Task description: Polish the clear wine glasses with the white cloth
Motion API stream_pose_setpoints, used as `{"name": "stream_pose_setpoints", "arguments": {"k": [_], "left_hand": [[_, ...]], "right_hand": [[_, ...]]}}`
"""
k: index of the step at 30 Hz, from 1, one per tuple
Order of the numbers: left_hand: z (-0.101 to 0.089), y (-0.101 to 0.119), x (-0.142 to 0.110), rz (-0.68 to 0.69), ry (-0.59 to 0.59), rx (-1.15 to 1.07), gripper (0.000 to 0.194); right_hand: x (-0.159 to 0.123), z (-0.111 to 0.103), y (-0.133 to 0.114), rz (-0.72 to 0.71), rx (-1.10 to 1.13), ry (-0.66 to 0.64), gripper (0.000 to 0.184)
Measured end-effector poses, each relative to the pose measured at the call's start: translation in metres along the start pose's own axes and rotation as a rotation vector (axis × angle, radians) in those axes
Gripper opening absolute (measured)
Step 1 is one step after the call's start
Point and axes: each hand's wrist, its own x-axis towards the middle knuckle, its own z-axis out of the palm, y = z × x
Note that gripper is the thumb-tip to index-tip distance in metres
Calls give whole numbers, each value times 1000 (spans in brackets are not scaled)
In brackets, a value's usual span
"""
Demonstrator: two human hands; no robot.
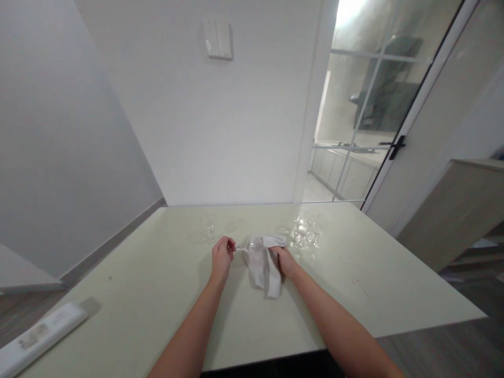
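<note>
My left hand (223, 256) is closed around the base end of a stemmed glass (252, 245), which lies sideways over the table with its bowl toward the right. A white cloth (263, 270) wraps the bowl and hangs down in folds. My right hand (284, 261) grips the cloth at the bowl's side; some of its fingers are hidden in the fabric. Behind my left hand, a clear glass (209, 227) stands on the table. To the right of the cloth is a cluster of several clear glasses (306, 232).
The pale table (165, 294) reaches to the white wall (220, 131). At the lower left lies a long white box (43, 336). A glass-paned door (354, 105) with a black handle (397, 147) is at the right, near a wooden shelf unit (457, 210).
</note>
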Motion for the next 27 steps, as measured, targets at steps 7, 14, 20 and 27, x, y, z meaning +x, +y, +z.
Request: {"name": "stream_pose_setpoints", "arguments": {"k": [7, 14, 20, 27], "left_hand": [[1, -4, 1, 14, 76, -22, 21], [7, -4, -5, -61, -133, 45, 28], [8, -7, -4, -81, -204, 40, 34], [8, -8, -3, -77, -179, 31, 27]], "right_hand": [[-4, 2, -4, -50, -15, 53, 36], [-13, 6, -17, 26, 54, -150, 49], [-7, 5, -7, 31, 102, -73, 47], [-4, 7, -3, 45, -65, -11, 50]]}}
